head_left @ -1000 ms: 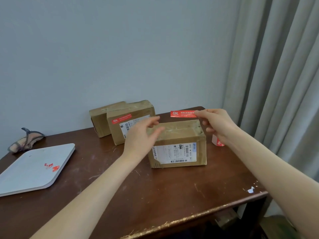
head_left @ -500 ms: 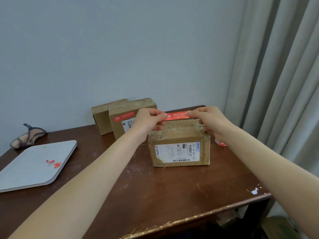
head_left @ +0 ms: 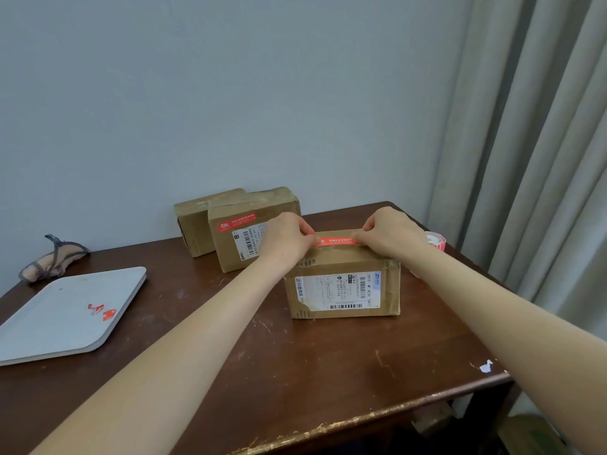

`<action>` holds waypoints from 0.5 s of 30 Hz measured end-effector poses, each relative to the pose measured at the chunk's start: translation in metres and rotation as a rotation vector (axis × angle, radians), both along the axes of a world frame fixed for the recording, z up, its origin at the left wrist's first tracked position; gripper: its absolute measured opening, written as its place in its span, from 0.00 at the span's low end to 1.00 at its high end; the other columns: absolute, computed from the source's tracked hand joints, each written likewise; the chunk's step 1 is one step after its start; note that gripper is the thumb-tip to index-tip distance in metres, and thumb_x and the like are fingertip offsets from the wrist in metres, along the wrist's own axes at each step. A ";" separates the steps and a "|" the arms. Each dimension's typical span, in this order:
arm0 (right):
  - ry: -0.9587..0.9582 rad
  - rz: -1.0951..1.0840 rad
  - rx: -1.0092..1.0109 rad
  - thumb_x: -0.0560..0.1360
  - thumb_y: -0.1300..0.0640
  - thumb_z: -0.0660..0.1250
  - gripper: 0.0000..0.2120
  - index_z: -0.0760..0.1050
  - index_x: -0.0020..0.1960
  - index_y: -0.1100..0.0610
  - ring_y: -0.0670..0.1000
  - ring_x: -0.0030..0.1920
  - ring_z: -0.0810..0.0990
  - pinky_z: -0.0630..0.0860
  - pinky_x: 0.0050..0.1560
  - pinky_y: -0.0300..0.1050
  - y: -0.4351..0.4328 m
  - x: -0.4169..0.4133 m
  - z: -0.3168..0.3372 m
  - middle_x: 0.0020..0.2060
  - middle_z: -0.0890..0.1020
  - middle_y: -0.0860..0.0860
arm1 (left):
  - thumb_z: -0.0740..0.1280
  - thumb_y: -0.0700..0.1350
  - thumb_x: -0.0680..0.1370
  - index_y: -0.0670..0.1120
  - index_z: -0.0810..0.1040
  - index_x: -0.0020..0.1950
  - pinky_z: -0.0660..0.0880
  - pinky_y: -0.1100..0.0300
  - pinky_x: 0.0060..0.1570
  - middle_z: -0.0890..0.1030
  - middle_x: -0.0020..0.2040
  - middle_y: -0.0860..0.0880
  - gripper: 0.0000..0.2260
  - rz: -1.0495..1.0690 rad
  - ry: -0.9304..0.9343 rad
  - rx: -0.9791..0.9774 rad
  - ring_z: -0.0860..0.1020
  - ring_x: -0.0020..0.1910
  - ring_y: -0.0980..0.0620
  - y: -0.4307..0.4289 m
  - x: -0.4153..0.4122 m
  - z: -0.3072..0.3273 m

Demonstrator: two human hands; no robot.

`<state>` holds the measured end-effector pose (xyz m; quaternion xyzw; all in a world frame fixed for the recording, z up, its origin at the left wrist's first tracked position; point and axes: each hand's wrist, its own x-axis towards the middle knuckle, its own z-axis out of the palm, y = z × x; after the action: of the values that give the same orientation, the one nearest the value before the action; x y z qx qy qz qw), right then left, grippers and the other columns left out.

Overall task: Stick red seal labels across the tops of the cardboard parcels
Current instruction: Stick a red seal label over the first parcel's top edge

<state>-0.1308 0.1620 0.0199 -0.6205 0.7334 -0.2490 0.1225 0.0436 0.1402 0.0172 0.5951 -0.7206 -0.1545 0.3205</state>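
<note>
A red label [head_left: 335,241] is held stretched between both hands. The left hand [head_left: 285,239] has its fingers [head_left: 308,234] pinched on one end, and the right hand [head_left: 391,238] is pinched on the other. The strip is placed just under the fingertips, over the top of the nearest parcel [head_left: 341,290] on the tabletop [head_left: 295,372]. Contact with the cardboard cannot be told.

Step judged in hand: laying the strip down. To do it well:
- The label should be held taut and level and lined up across the top seam.
- It should be lowered flat, then smoothed outward from the middle toward each pinch, so no wrinkle is trapped.
- The parcel is unbraced, so only light downward pressure is advised.

Beyond the left fingers a labelled parcel [head_left: 253,231] is noted; past the right fingers, the label roll [head_left: 435,241].
</note>
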 end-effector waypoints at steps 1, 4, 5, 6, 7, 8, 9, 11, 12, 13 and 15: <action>0.008 -0.006 -0.001 0.72 0.46 0.67 0.11 0.82 0.40 0.53 0.53 0.41 0.81 0.73 0.37 0.44 -0.001 0.000 -0.001 0.38 0.83 0.50 | 0.73 0.47 0.72 0.47 0.83 0.43 0.77 0.55 0.49 0.81 0.42 0.51 0.04 0.000 -0.005 -0.002 0.79 0.45 0.52 0.000 0.000 0.000; 0.028 -0.007 -0.003 0.73 0.46 0.67 0.11 0.81 0.42 0.52 0.52 0.41 0.81 0.72 0.36 0.45 -0.004 -0.001 -0.003 0.38 0.82 0.50 | 0.74 0.47 0.72 0.47 0.82 0.46 0.77 0.54 0.50 0.80 0.40 0.52 0.06 -0.007 0.001 0.005 0.79 0.46 0.52 -0.001 0.000 -0.001; 0.032 -0.005 -0.004 0.73 0.45 0.67 0.11 0.81 0.42 0.52 0.52 0.41 0.80 0.72 0.36 0.45 -0.004 -0.001 -0.004 0.38 0.82 0.49 | 0.74 0.47 0.72 0.47 0.82 0.47 0.77 0.55 0.50 0.79 0.40 0.52 0.07 -0.011 0.000 0.005 0.79 0.46 0.52 -0.001 0.001 -0.002; 0.034 -0.004 -0.004 0.73 0.45 0.67 0.11 0.81 0.42 0.52 0.52 0.41 0.80 0.72 0.36 0.45 -0.005 -0.002 -0.005 0.38 0.82 0.49 | 0.74 0.47 0.72 0.47 0.81 0.48 0.76 0.55 0.50 0.79 0.40 0.52 0.08 -0.012 -0.003 0.003 0.79 0.46 0.52 -0.001 0.001 -0.002; 0.036 -0.003 -0.005 0.73 0.45 0.67 0.11 0.81 0.42 0.52 0.52 0.41 0.80 0.72 0.36 0.45 -0.006 -0.002 -0.005 0.38 0.82 0.49 | 0.74 0.47 0.72 0.47 0.81 0.48 0.76 0.56 0.49 0.80 0.41 0.52 0.08 -0.014 -0.008 -0.001 0.79 0.46 0.52 -0.002 0.001 -0.003; 0.041 -0.002 -0.005 0.73 0.45 0.67 0.11 0.81 0.42 0.52 0.52 0.41 0.80 0.72 0.35 0.44 -0.006 -0.002 -0.005 0.37 0.82 0.49 | 0.73 0.47 0.72 0.48 0.81 0.49 0.76 0.56 0.49 0.80 0.42 0.52 0.08 -0.015 -0.014 -0.005 0.79 0.46 0.53 -0.002 0.001 -0.003; 0.049 -0.002 -0.005 0.73 0.45 0.67 0.11 0.81 0.42 0.52 0.51 0.41 0.80 0.72 0.35 0.44 -0.006 -0.002 -0.006 0.37 0.82 0.49 | 0.73 0.48 0.72 0.48 0.81 0.49 0.76 0.57 0.49 0.81 0.42 0.52 0.08 -0.016 -0.022 -0.011 0.79 0.46 0.53 -0.002 0.000 -0.004; 0.062 -0.002 -0.005 0.73 0.46 0.67 0.11 0.81 0.42 0.53 0.51 0.40 0.80 0.71 0.34 0.43 -0.005 -0.002 -0.006 0.37 0.81 0.49 | 0.73 0.48 0.72 0.48 0.80 0.48 0.76 0.56 0.49 0.81 0.42 0.52 0.07 -0.017 -0.039 -0.018 0.79 0.46 0.53 -0.001 0.000 -0.005; 0.066 -0.001 -0.002 0.73 0.46 0.67 0.11 0.81 0.41 0.53 0.51 0.39 0.80 0.70 0.33 0.43 -0.005 -0.002 -0.006 0.36 0.81 0.50 | 0.73 0.48 0.72 0.48 0.80 0.48 0.76 0.56 0.49 0.81 0.42 0.52 0.07 -0.019 -0.044 -0.018 0.79 0.46 0.53 -0.002 0.000 -0.005; 0.071 0.000 0.000 0.73 0.46 0.67 0.12 0.81 0.40 0.54 0.51 0.38 0.80 0.69 0.32 0.42 -0.005 -0.002 -0.006 0.35 0.81 0.50 | 0.73 0.48 0.72 0.48 0.80 0.48 0.76 0.56 0.48 0.80 0.42 0.52 0.07 -0.023 -0.049 -0.019 0.79 0.46 0.53 -0.002 0.000 -0.005; 0.085 -0.005 0.001 0.73 0.47 0.67 0.12 0.80 0.39 0.54 0.51 0.37 0.79 0.68 0.31 0.41 -0.005 -0.001 -0.007 0.34 0.80 0.50 | 0.73 0.47 0.72 0.48 0.81 0.48 0.77 0.57 0.48 0.80 0.41 0.52 0.07 -0.028 -0.061 -0.020 0.79 0.45 0.53 -0.002 0.000 -0.005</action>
<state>-0.1322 0.1572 0.0133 -0.6286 0.7397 -0.2225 0.0909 0.0438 0.1385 0.0117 0.5861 -0.7399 -0.1336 0.3021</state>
